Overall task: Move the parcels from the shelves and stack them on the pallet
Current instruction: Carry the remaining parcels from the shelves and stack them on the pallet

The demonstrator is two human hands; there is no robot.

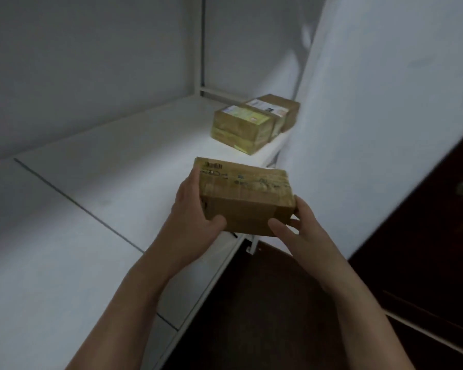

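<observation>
A taped brown cardboard parcel (245, 194) is held over the front edge of the white shelf (96, 188). My left hand (195, 209) grips its left end, thumb on the near face. My right hand (300, 225) grips its right end from below and the side. Further back on the shelf stand two more parcels side by side: a nearer one (241, 129) with a greenish label and one behind it (277, 110) with a white label. The pallet is not in view.
A white upright post (200, 44) stands at the shelf's back corner. A white wall panel (372, 116) rises at the right. Dark floor (251, 303) lies below the shelf edge, and dark wooden furniture (444, 236) is at the far right.
</observation>
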